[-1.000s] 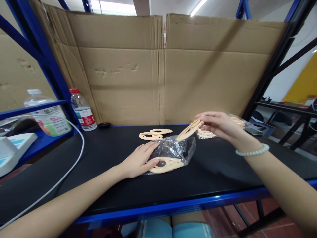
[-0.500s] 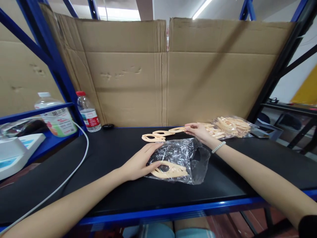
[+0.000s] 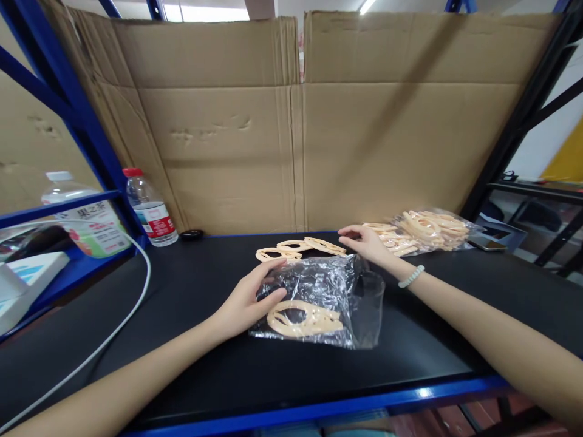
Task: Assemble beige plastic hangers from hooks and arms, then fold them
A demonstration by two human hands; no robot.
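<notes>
As the left hand (image 3: 248, 303), thumb spread from fingers, rests on a crinkled clear bag (image 3: 319, 285) around a looped beige piece (image 3: 298, 331), black table (image 3: 204, 370) spans to the blue front edge (image 3: 328, 408); the right hand (image 3: 367, 244), loosely open, is beside three flat beige pieces (image 3: 323, 246).

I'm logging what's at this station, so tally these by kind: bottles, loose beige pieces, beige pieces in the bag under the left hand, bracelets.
Bottles, one red-capped, one white-capped: 2
Loose beige pieces: 3
Beige piece in the near bag: 1
Bracelet: 1
Total: 7
The bagged pile is too jumbled to count.
</notes>
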